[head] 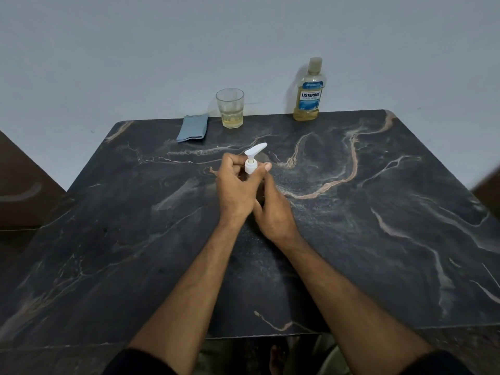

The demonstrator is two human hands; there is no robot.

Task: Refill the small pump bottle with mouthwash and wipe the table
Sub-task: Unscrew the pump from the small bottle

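The small pump bottle stands at the middle of the dark marble table point(378, 239), its body hidden behind my hands. Only its white pump head point(253, 158) shows, nozzle pointing up and to the right. My left hand point(235, 190) has its fingers closed around the pump's white collar. My right hand point(273, 209) wraps the bottle's body lower down, thumb up beside the collar. A mouthwash bottle point(308, 93) with yellowish liquid and a blue label stands capped at the table's far edge. A folded blue cloth point(192, 128) lies at the far left.
A clear glass point(230, 108) with a little yellowish liquid stands between the cloth and the mouthwash bottle, near the grey wall. The table's front edge is close to my body. Dark wooden furniture flanks the table on both sides.
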